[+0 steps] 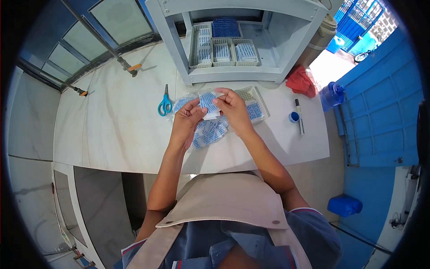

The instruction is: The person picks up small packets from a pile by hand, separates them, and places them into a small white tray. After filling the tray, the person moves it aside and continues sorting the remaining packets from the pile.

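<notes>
Between both hands is a small white packet with blue print (208, 101). My left hand (187, 120) pinches its left edge, and my right hand (234, 110) pinches its right side. Beneath the hands lies a clear plastic bag (208, 133) with blue-printed packets. Just right of it, partly behind my right hand, a white basket (263, 99) holds more packets (254, 112). Teal-handled scissors (165, 106) rest on the table left of the bag.
A grey shelf (233, 74) at the back holds baskets of packets (222, 53). On the white table (112, 134), a blue cap (294, 117) and a marker (299, 117) lie at right, near a red cloth (300, 82). Taps (133, 69) stand at back left.
</notes>
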Motion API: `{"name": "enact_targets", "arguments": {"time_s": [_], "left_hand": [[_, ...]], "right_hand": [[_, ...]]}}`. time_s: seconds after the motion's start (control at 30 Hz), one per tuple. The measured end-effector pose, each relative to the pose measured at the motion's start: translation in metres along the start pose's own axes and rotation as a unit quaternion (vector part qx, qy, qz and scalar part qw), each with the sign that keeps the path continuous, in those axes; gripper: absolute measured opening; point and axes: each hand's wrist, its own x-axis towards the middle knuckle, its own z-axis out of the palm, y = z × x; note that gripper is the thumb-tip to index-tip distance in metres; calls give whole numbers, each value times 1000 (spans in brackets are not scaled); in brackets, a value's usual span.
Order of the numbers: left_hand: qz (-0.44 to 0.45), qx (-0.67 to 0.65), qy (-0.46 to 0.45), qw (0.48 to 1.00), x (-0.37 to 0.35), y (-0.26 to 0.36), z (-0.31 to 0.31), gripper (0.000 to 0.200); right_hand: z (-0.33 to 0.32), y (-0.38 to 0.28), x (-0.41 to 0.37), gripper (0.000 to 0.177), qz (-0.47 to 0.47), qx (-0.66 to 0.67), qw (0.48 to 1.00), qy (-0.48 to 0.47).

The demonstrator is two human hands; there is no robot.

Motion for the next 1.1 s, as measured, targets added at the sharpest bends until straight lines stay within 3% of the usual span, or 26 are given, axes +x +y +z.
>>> {"name": "enact_targets", "arguments": {"time_s": [0.03,0.27,0.33,0.47,0.53,0.63,0.77,0.87,0.93,1.07,1.1], "left_hand": [[1,-11,-14,1000,1,1,1,40],[-23,-21,-24,999,4,-6,-8,35],[16,7,-15,1000,2,-8,-4,33],[64,58,21,996,0,-9,1,32],[2,-27,-16,1000,3,-9,-5,32],[-70,-58,-46,995,2,-4,-2,33],[-83,-25,-59,995,2,-5,6,32],[-52,-5,-77,996,7,-12,10,32],[-62,-8,-80,995,10,-15,13,32],[-78,-44,-62,994,11,-16,30,33],[-75,-42,-65,994,10,-15,38,33]], "right_hand": [[0,-2,-1,39,17,66,998,9],[-13,-8,-2,42,33,0,992,-119],[-15,-2,0,43,40,21,989,-141],[-8,1,-3,44,51,64,991,-102],[-6,-5,-7,48,-22,87,992,-84],[-21,-3,-4,52,15,40,988,-148],[-30,-4,-5,48,31,-6,988,-148],[-31,-2,-7,38,5,-59,994,-96],[-31,1,-7,23,-259,-234,937,28],[-41,0,-9,15,-316,-305,896,59],[-43,3,-10,13,-248,-192,947,71]]}}
